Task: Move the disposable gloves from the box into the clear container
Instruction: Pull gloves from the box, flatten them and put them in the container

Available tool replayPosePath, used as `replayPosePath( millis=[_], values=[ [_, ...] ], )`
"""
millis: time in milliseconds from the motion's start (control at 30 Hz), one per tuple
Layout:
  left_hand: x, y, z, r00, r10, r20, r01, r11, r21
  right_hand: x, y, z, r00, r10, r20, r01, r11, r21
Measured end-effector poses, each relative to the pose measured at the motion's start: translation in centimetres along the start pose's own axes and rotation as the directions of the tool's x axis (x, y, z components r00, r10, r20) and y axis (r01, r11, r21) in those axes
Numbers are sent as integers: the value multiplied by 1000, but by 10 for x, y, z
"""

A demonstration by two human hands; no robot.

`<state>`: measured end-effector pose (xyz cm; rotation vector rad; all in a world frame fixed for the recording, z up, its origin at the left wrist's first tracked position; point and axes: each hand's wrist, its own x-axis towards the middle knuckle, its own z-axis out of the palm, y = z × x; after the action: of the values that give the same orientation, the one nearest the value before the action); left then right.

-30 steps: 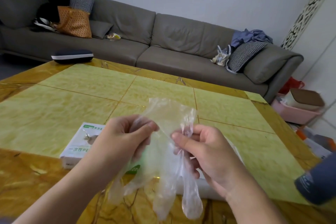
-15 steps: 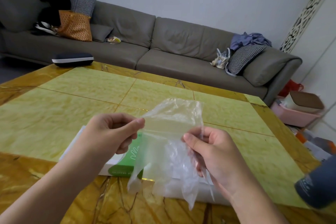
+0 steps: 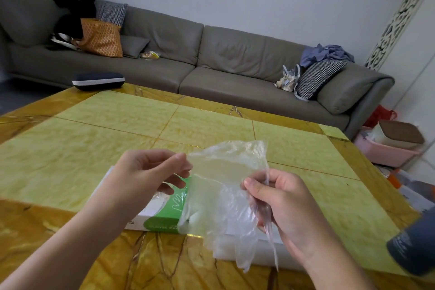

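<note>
Presently: thin crinkled clear glove, pinched by left hand and right hand fingers, above green-white cardboard box near worktop front edge.

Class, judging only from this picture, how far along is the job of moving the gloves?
Done: a glove is out of the box. In hand: the left hand and right hand each pinch an edge, holding it spread above the table. Left: putting it into the container, half hidden behind it.
</note>
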<state>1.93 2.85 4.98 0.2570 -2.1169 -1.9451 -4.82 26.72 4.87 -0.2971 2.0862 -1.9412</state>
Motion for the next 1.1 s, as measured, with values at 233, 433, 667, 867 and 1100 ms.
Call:
replayPosePath(
  millis=[233, 433, 667, 867, 1100],
  values=[
    [-4, -1, 10, 983, -40, 179, 27, 997, 75, 0, -9, -6, 994, 24, 106, -36, 993, 111],
    [-4, -8, 13, 969, -62, 238, 85, 992, -92, 3, -1, 1, 994, -33, -101, 49, 987, 154],
    [-2, -13, 13, 971, -61, 233, 137, 936, -325, 3, -2, 2, 983, -57, -174, 91, 977, 193],
    [-2, -12, 22, 996, -69, 54, 87, 835, -544, 2, -4, -6, 990, -64, -123, 81, 987, 139],
    [-5, -8, 33, 998, -33, -46, 18, 955, -297, 0, -13, -40, 998, -63, -17, 62, 997, -55]
  ],
)
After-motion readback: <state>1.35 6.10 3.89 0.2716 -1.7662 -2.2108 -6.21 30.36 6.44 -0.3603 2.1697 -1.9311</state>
